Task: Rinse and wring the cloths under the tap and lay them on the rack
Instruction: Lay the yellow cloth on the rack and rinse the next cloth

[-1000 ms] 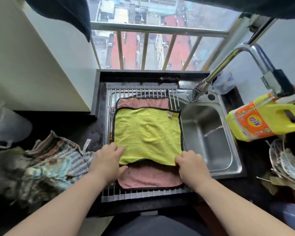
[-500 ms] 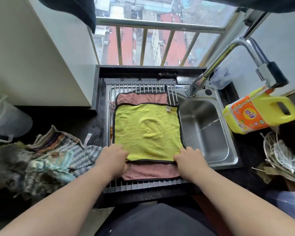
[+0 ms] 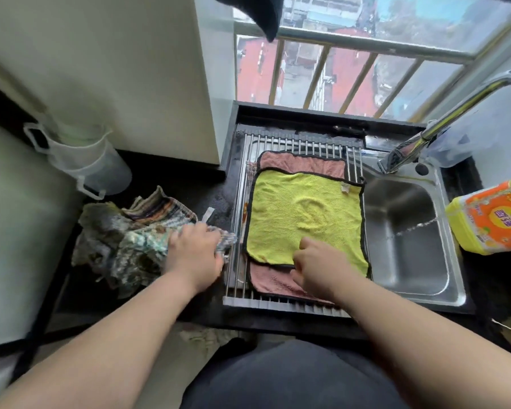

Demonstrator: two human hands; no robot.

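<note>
A yellow cloth [image 3: 301, 208] with black trim lies flat on a pink cloth [image 3: 301, 163], both spread over the metal roll-up rack [image 3: 283, 302] beside the sink. My right hand [image 3: 319, 264] rests loosely curled on the near edge of the yellow cloth, holding nothing. My left hand [image 3: 195, 249] is closed on the edge of a striped, multicoloured cloth pile [image 3: 130, 234] heaped on the dark counter left of the rack. The tap [image 3: 419, 143] reaches over the steel sink [image 3: 401, 231].
A yellow detergent jug [image 3: 490, 214] stands at the sink's right edge. Translucent plastic jugs [image 3: 86, 160] sit at the back left against the white wall. A barred window lies behind the rack. Dark fabric [image 3: 260, 13] hangs overhead.
My left hand left the rack and moved left onto the striped cloth pile, gripping it. My right hand shifted left along the yellow cloth's near edge. The view turned left.
</note>
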